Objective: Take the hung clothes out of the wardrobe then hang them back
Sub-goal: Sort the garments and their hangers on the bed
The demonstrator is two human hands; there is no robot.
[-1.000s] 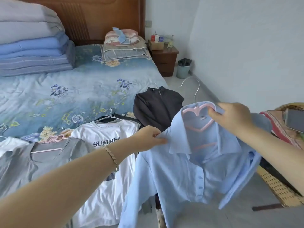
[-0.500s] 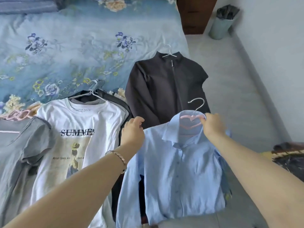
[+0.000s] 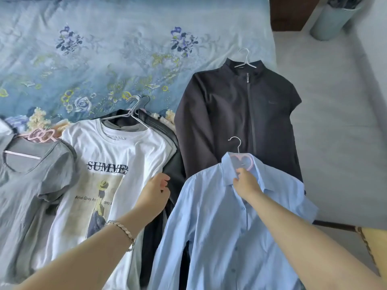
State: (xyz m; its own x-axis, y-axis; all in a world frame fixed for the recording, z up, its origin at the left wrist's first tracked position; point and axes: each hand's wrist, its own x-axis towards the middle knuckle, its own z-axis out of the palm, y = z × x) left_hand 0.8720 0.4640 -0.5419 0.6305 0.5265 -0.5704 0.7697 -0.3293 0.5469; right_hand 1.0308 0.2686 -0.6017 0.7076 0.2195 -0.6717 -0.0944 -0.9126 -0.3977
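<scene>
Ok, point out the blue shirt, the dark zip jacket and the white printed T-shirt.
blue shirt (image 3: pixel 226 237), head view, on its front beside the button placket.
dark zip jacket (image 3: pixel 226 105), head view, on its chest left of the zip.
white printed T-shirt (image 3: pixel 125 147), head view, below the neckline.

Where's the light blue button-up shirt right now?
In the head view, the light blue button-up shirt lies lower right on the bed, overlapping the dark zip-up jacket, right of the white printed T-shirt. The right hand grips its collar by the pink hanger.
</scene>
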